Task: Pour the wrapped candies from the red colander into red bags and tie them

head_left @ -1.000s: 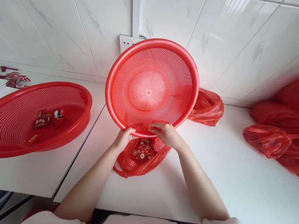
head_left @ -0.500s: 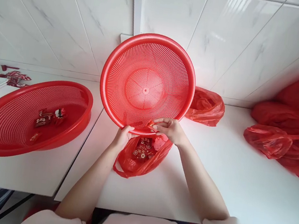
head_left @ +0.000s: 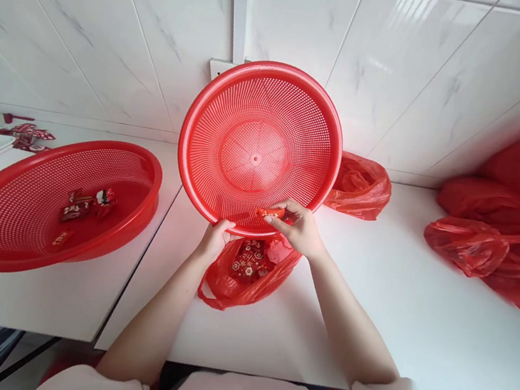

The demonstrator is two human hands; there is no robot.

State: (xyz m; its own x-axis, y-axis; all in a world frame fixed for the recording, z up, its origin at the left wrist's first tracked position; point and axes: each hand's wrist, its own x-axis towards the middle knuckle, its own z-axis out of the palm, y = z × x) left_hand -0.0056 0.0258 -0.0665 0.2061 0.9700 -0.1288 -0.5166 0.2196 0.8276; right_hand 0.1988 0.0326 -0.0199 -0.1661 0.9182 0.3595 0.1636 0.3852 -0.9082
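Observation:
A round red mesh basket (head_left: pixel 256 156) is tipped up with its opening toward me. My left hand (head_left: pixel 216 239) is closed on its lower left rim, the thumb over the edge. Inside the lower right of the basket, my right hand (head_left: pixel 298 227) pinches a small red wrapped packet (head_left: pixel 270 212) with light print. Just below the rim, an open red plastic bag (head_left: pixel 242 286) sits on the table, with dark red flower-printed packets (head_left: pixel 250 265) showing in its mouth.
To the left a second red basket (head_left: pixel 134 248) stands tilted, holding several small packets (head_left: pixel 77 205). A red bag (head_left: pixel 360 186) lies behind at the wall, and more red bags (head_left: pixel 494 247) are heaped at the right. A table seam (head_left: pixel 138 268) runs left of my arms.
The basket has shifted slightly right and down. My right hand has turned a little, and the red packet now shows more fully between its fingers.

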